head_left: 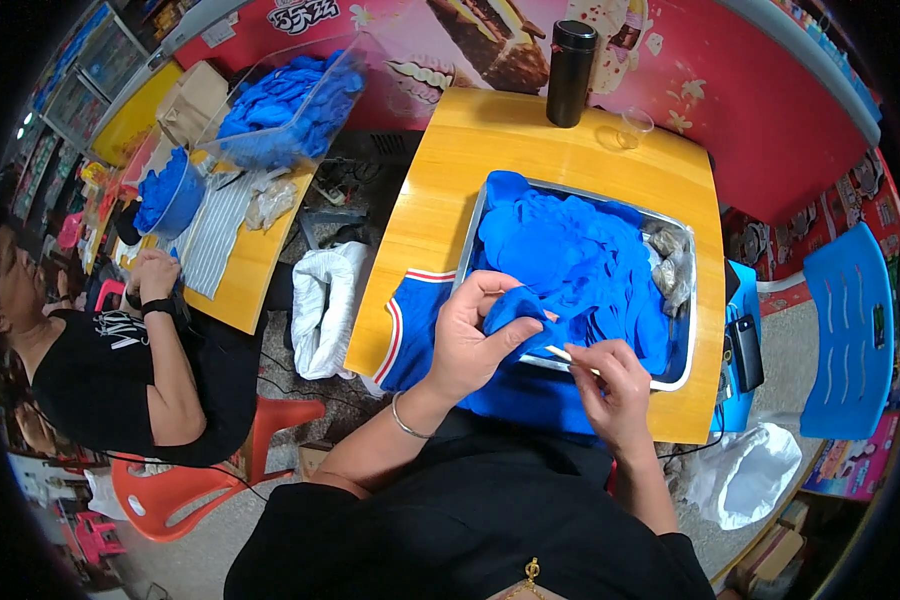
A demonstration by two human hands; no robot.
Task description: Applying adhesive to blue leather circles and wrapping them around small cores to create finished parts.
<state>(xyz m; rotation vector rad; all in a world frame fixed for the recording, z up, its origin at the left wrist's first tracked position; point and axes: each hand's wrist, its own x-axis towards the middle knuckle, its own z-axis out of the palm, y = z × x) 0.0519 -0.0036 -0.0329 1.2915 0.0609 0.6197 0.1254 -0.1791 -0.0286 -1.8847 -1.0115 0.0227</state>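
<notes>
My left hand (475,340) pinches a small piece of blue fabric (513,312) between thumb and fingers. Close to its right, my right hand (610,388) grips a thin pale stick (558,353), whose tip points at the fabric; whether the tip touches it I cannot tell. Both hands hover over the near edge of a metal tray (684,372). A heap of flat blue fabric pieces (560,240) fills that tray, and small clear bags (672,268) lie at its right side. Blue cloth with red and white trim (417,320) lies beside the tray at the left.
A black bottle (572,75) and a clear cup (634,128) stand at the table's far end. Blue chair (850,330) at right; white bags (328,305) on the floor. At left, a seated person (110,370) works beside a clear bin (315,125) of blue pieces.
</notes>
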